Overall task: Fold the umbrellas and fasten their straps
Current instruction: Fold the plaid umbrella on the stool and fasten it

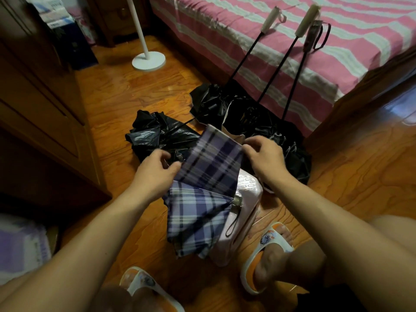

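plaid umbrella [202,199] lying over the wooden floor [126,102], between both hands. left hand [155,170] pinching its left panel edge; right hand [265,158] pinching the right edge. beyond, black umbrellas [258,122] leaning against the striped bed [292,30].

The umbrella [202,188] lies on the floor [126,91] in the near middle, partly over what seems to be a bag [245,212], between two feet in slippers. The left hand [155,170] holds its left edge, the right hand [265,154] its far right edge. Beyond it lie more umbrellas [258,122], their handles leaning on the bed [292,30] at far right. A stand [148,60] is far left, beside a cabinet [40,104].
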A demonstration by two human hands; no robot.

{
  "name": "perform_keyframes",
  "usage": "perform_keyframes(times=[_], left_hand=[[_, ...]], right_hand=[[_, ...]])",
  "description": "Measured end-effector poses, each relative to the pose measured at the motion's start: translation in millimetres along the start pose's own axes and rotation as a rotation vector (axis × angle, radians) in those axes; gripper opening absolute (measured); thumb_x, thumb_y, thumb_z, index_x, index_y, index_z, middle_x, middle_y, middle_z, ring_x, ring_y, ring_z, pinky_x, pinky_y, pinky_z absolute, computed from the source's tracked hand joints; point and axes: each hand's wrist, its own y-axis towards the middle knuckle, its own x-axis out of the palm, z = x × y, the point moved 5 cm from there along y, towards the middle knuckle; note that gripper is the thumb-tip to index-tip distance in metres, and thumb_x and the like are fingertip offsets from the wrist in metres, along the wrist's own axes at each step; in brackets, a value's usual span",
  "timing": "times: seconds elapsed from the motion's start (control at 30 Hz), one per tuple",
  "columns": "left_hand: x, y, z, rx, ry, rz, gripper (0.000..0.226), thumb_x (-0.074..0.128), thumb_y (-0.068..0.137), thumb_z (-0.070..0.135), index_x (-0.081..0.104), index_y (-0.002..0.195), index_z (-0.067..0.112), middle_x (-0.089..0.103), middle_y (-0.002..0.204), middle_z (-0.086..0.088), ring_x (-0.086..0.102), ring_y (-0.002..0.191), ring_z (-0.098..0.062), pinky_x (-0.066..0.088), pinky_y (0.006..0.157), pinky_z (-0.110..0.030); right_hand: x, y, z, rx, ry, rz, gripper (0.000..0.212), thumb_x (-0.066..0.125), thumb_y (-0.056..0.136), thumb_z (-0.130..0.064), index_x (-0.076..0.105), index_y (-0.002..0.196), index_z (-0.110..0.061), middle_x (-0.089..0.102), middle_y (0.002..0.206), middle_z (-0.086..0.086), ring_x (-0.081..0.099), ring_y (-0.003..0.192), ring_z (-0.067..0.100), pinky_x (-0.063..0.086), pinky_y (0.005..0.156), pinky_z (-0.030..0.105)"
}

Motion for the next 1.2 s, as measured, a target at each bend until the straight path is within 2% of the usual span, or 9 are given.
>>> perform_keyframes(times=[0.1,0.27,0.4,0.57,0.73,0.87,1.0,1.1,1.2], left_hand=[[11.0,-18.8,-27.3,-0.196,0.242,-0.239,0.042,0.050,0.101,0.056,0.054,0.109,0.015,0.060,0.099,-0.003,0.058,0.085,-0.021,0.045,0.066,-0.031],[28.9,-52.9,-58.7,-0.281,0.214,-0.476,0.045,0.057,0.100,0.051,0.067,0.100,0.006,0.065,0.080,-0.006,0.056,0.069,-0.020,0.040,0.059,-0.028],[32.9,-60.5,-72.2,-0.250,0.281,-0.523,0.034,0.070,0.093,0.042,0.069,0.093,0.008,0.064,0.083,-0.006,0.055,0.076,-0.017,0.042,0.069,-0.031],[21.1,-56.1,-44.2,-0.093,-0.099,-0.279,0.018,0.065,0.098,0.022,0.067,0.089,0.006,0.069,0.088,-0.019,0.062,0.077,-0.024,0.045,0.071,-0.036],[12.5,-41.8,-27.6,-0.054,-0.320,-0.103,0.019,0.055,0.104,0.028,0.068,0.094,0.018,0.071,0.095,-0.009,0.066,0.094,-0.030,0.053,0.087,-0.049],[14.4,-31.5,-16.6,-0.041,-0.463,-0.100,0.018,0.049,0.107,0.024,0.064,0.105,0.013,0.074,0.090,-0.004,0.072,0.081,-0.022,0.057,0.072,-0.039],[16.2,-23.0,-4.3,-0.146,-0.708,-0.141,0.016,0.051,0.107,0.016,0.059,0.118,0.008,0.068,0.098,-0.013,0.070,0.060,-0.013,0.052,0.048,-0.026],[15.5,-18.0,0.3,-0.153,-0.793,-0.174,0.034,0.059,0.101,0.005,0.055,0.131,0.018,0.068,0.110,-0.011,0.073,0.072,-0.015,0.055,0.054,-0.027],[12.0,-15.7,3.4,-0.085,-0.799,-0.203,0.039,0.057,0.099,-0.003,0.060,0.128,0.023,0.068,0.114,-0.011,0.071,0.089,-0.021,0.058,0.071,-0.035]], right_hand=[[-4.4,0.0,11.0,0.116,-0.149,0.023,0.016,0.059,0.098,-0.033,0.065,0.108,-0.022,0.069,0.110,0.004,0.065,0.102,0.026,0.054,0.088,0.043],[35.2,-65.6,30.6,0.203,-0.274,-0.629,0.011,0.060,0.100,-0.024,0.066,0.091,-0.021,0.071,0.090,0.002,0.064,0.073,0.011,0.048,0.058,0.025],[51.2,-99.4,50.2,0.086,-0.403,-0.869,0.022,0.061,0.101,-0.025,0.070,0.121,-0.024,0.066,0.123,-0.003,0.061,0.107,0.011,0.050,0.088,0.025],[58.1,-96.6,31.5,-0.007,-0.244,-0.908,0.037,0.056,0.102,-0.018,0.061,0.138,-0.025,0.059,0.137,-0.006,0.054,0.125,0.012,0.045,0.101,0.026],[65.6,-82.6,24.8,0.024,-0.117,-0.651,0.027,0.061,0.095,-0.011,0.056,0.116,-0.026,0.060,0.122,-0.002,0.058,0.110,0.018,0.051,0.098,0.037],[72.6,-77.0,29.6,0.066,-0.208,-0.604,0.024,0.065,0.090,-0.010,0.054,0.103,-0.027,0.062,0.113,0.001,0.059,0.102,0.021,0.052,0.088,0.034],[82.5,-81.3,25.4,0.038,-0.211,-0.660,0.046,0.068,0.090,-0.011,0.059,0.133,-0.024,0.062,0.134,0.000,0.058,0.123,0.019,0.048,0.106,0.034],[82.5,-80.7,9.4,-0.068,-0.143,-0.618,0.063,0.067,0.090,-0.010,0.047,0.148,-0.022,0.051,0.147,0.001,0.048,0.135,0.019,0.040,0.113,0.032],[85.0,-79.0,7.7,-0.040,-0.124,-0.657,0.057,0.065,0.093,-0.015,0.045,0.146,-0.023,0.060,0.136,-0.001,0.057,0.124,0.019,0.047,0.105,0.032]])
